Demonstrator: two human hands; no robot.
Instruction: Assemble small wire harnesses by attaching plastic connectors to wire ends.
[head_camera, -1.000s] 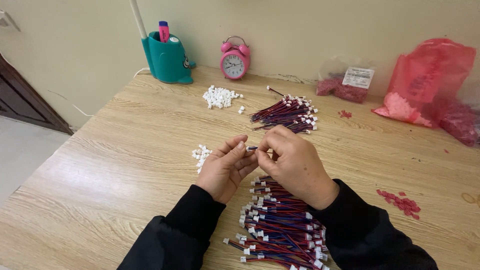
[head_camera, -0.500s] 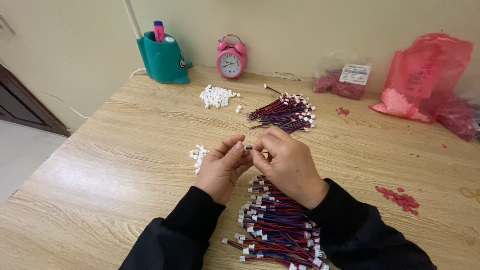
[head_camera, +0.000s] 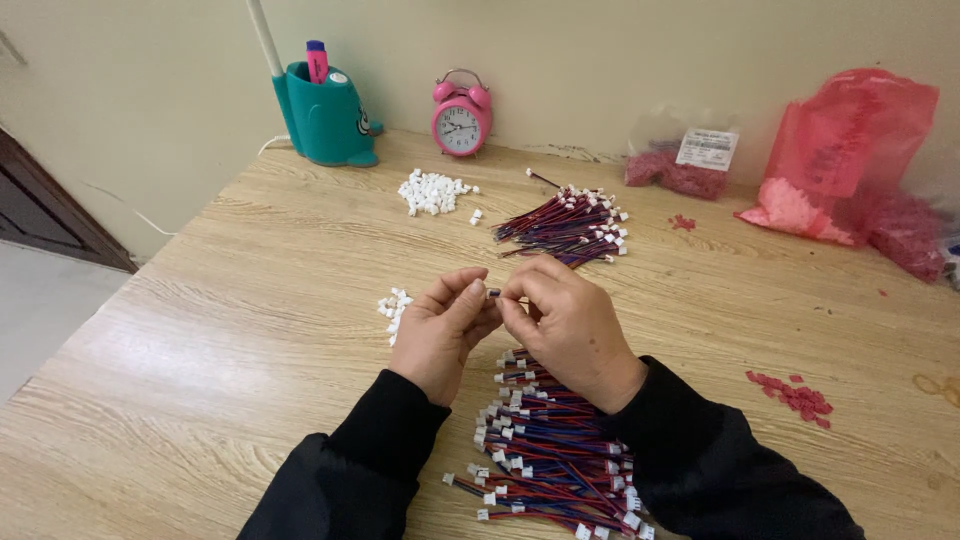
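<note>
Wooden table (head_camera: 200, 380): the large wire bundle (head_camera: 550, 450) lies under the wrists, a smaller wire bundle (head_camera: 565, 225) beyond; judged partway through. Left hand (head_camera: 440, 335) and right hand (head_camera: 570, 325) meet, fingertips pinched shut on one small connector piece (head_camera: 492, 293); loose white connectors (head_camera: 393, 305) wait just beside

Wooden counter (head_camera: 250, 330) carrying two wire bundles (head_camera: 560, 450) (head_camera: 565, 225), two small heaps of white plugs (head_camera: 432, 192) (head_camera: 393, 308), a pink clock (head_camera: 461, 115), a teal pen holder (head_camera: 325, 118) and pink bags (head_camera: 850, 160).
</note>
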